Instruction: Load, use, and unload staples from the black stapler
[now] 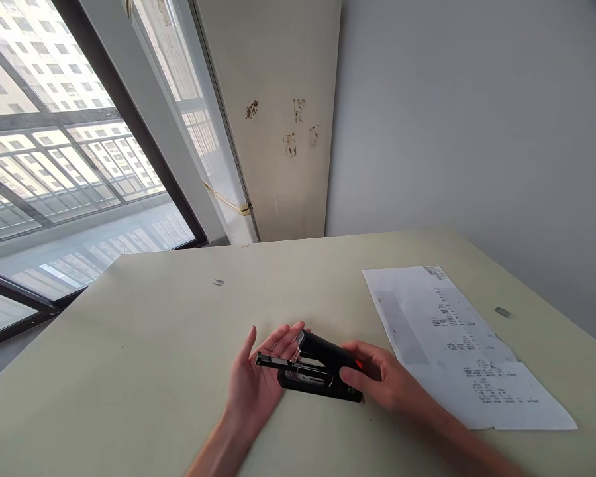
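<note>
A black stapler (322, 361) is held above the near middle of the table, its staple tray slid out toward the left. My right hand (377, 374) grips its rear end, thumb on the near side and fingers round the far side. A small red spot shows on the stapler near those fingers. Palm up, my left hand (261, 371) lies behind and below the stapler's front end with its fingers stretched out. Whether the stapler touches the left palm I cannot tell.
Printed paper sheets (457, 351) lie on the table (129, 371) at the right. A small strip of staples (502, 311) is beyond them, and small grey pieces (218, 283) lie at the far left. A wall (467, 119) borders the right side; windows (54, 165) are at the left.
</note>
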Demonstrator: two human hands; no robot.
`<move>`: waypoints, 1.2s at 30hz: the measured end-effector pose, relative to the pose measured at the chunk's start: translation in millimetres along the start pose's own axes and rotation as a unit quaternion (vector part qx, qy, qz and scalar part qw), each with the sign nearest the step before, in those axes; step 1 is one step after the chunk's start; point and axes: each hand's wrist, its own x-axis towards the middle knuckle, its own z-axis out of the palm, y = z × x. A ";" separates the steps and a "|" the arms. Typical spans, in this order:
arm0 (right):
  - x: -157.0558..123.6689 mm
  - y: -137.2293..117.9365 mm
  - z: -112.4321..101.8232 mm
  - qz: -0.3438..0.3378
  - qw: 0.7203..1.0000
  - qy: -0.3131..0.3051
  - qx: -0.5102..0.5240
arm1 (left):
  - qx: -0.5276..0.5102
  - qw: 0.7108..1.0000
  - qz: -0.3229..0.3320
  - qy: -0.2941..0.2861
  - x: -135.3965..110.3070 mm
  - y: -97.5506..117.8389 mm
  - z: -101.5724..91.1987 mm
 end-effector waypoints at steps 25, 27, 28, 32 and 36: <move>-1.4 2.9 12.3 0.105 0.986 -0.032 0.128 | -0.055 0.997 0.001 0.049 0.8 -12.5 -0.9; -1.4 2.9 13.1 0.107 0.985 -0.028 0.130 | -0.055 0.997 0.000 0.051 1.0 -12.9 -1.7; -1.5 2.5 13.5 0.108 0.985 -0.025 0.133 | -0.054 0.997 -0.002 0.050 1.0 -13.0 -2.3; -1.0 1.0 13.7 0.108 0.982 -0.036 0.149 | -0.041 0.999 -0.002 0.035 0.1 -13.5 -4.4; 0.7 1.6 11.6 0.129 0.976 -0.047 0.167 | -0.025 1.000 -0.003 0.010 0.2 -12.9 -5.5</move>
